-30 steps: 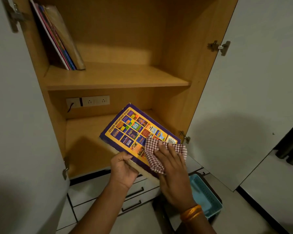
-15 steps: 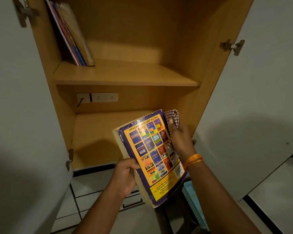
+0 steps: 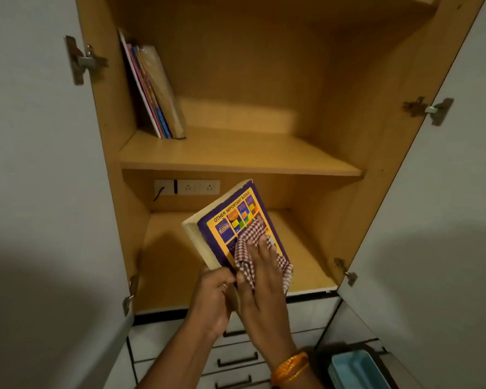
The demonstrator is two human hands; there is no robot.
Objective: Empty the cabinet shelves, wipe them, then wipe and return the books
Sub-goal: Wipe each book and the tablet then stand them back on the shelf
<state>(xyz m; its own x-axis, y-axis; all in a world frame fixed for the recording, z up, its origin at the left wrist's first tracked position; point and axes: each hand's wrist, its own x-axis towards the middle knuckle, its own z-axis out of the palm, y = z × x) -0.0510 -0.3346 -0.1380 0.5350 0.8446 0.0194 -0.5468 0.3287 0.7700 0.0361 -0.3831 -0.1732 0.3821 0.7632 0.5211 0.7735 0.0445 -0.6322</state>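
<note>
A thick book (image 3: 230, 217) with a purple and yellow back cover is held up in front of the lower shelf (image 3: 169, 265) of the open wooden cabinet. My left hand (image 3: 212, 301) grips its bottom edge. My right hand (image 3: 261, 282) lies flat on the cover and presses a red-and-white checked cloth (image 3: 249, 248) against it. Several thin books (image 3: 155, 91) lean against the left wall on the upper shelf (image 3: 236, 155).
Both white cabinet doors (image 3: 443, 220) stand wide open at the sides. A socket strip (image 3: 187, 187) sits on the back wall under the upper shelf. White drawers (image 3: 236, 357) lie below the cabinet, and a light blue basket (image 3: 357, 370) sits at the bottom right.
My right hand with the cloth has come from the book's far right edge onto the middle of the cover. The book has been raised and turned more upright.
</note>
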